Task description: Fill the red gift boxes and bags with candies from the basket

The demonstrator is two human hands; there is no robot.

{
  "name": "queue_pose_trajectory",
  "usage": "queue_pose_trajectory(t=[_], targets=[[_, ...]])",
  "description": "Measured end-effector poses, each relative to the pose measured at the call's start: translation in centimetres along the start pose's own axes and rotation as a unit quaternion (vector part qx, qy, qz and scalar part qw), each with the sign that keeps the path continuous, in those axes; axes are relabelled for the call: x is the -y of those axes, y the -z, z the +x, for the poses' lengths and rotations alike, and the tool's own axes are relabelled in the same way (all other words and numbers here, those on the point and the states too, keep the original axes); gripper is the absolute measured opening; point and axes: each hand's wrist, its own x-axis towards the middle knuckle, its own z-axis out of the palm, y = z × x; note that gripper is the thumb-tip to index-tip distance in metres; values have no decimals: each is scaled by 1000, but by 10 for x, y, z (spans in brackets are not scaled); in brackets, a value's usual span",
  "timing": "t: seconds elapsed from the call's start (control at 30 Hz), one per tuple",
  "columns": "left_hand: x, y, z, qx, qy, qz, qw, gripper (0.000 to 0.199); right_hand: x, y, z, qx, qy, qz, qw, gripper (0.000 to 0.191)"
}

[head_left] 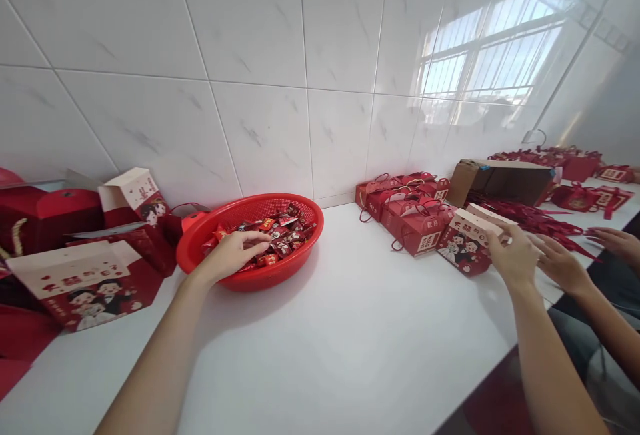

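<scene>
My left hand (pixel 231 255) reaches over the near left rim of a red plastic basket (pixel 250 280), its fingers stretched out above the candies. Wrapped candies (pixel 287 234) in red and dark wrappers are heaped in the basket. I cannot tell whether the fingertips touch them. My right hand (pixel 513 262) is at the top of a red and cream candy box (pixel 465 245) with a cartoon couple on its front, its fingers closed on the upper edge. Part of that box is hidden behind the hand.
Closed red candy boxes (pixel 413 218) stand in rows by the tiled wall. Unclosed boxes (pixel 95 288) crowd the left side. At right lie a cardboard carton (pixel 505 178) and red ribbons (pixel 537 228). Another person's hands (pixel 565 265) are close beside my right hand.
</scene>
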Motion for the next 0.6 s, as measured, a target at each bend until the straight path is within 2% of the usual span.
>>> queue_pose_trajectory(t=[0.1,0.17,0.23,0.3,0.37,0.4,0.47,0.53,0.57,0.6], targets=[[3,0,2,15,1,2,1000,50,11,2,-9,-43,-19,-1,999,47],[3,-1,2,22,3,6,1000,49,27,6,-18,-84,23,29,996,43],[1,-2,1,22,0,13,1000,45,49,6,-27,-97,70,79,990,36],[-1,-3,-1,22,-11,18,1000,40,77,1,-41,-60,124,136,981,29],[-3,-5,-3,25,-18,18,999,35,109,-8,-62,21,205,199,958,24],[-2,-5,-4,22,-27,17,999,33,126,-13,-77,74,258,234,934,22],[-1,-6,-4,11,-49,21,999,28,158,-20,-115,182,362,292,866,20],[0,-6,-5,8,-67,43,997,25,183,-18,-159,256,476,353,764,25],[1,-7,-5,8,-74,55,996,24,192,-14,-181,313,520,385,695,28],[1,-8,-5,6,-80,66,995,24,198,-8,-201,331,558,411,641,26]])
